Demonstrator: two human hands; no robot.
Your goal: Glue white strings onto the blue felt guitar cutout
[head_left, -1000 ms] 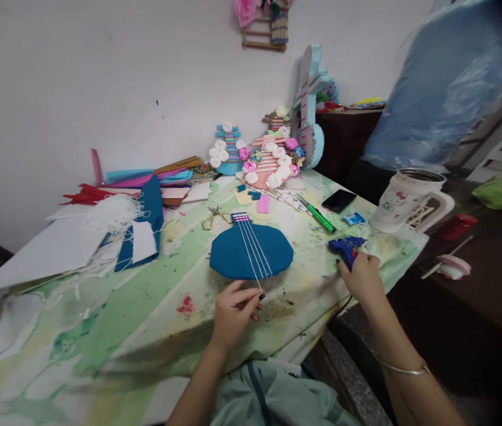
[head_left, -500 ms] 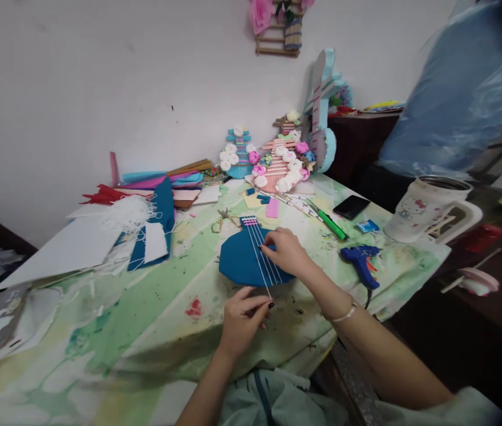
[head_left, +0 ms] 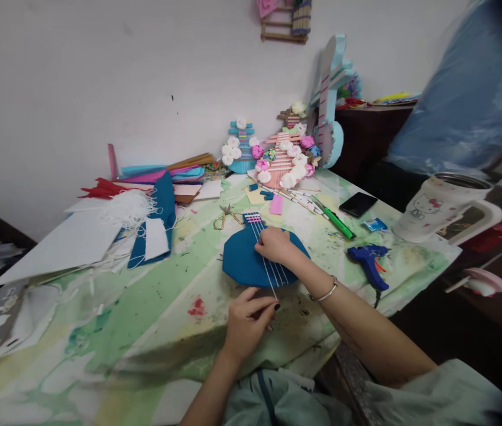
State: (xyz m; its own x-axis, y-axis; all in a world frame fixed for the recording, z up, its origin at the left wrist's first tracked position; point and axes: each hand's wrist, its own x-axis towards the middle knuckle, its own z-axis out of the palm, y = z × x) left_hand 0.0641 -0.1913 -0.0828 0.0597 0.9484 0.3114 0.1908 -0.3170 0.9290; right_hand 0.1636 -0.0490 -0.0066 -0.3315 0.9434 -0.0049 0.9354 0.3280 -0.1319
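Note:
A dark blue guitar-shaped craft piece (head_left: 242, 257) lies on the table, its short neck crossed by pink and white strips. Several white strings (head_left: 270, 270) run from the neck down over the body. My left hand (head_left: 246, 322) is below the near edge, thumb and forefinger pinching the loose end of one string, which is pulled straight. Over the middle of the body, my right hand (head_left: 276, 244) is closed with curled fingers against the strings; its fingertips are partly hidden, so what they grip cannot be made out. Gold-handled scissors (head_left: 227, 216) lie beside the neck.
To the right are a blue glue gun (head_left: 369, 263), a green cutter (head_left: 338, 222), a phone (head_left: 358, 205) and a white mug (head_left: 439, 207). Flower-trimmed craft guitars (head_left: 282, 160) stand at the back. White string (head_left: 130, 208) and sheets (head_left: 62, 245) pile up on the left.
The camera view has shifted slightly. My right hand has curled more and moved slightly left over the strings. My left hand still pinches the string end below the blue piece.

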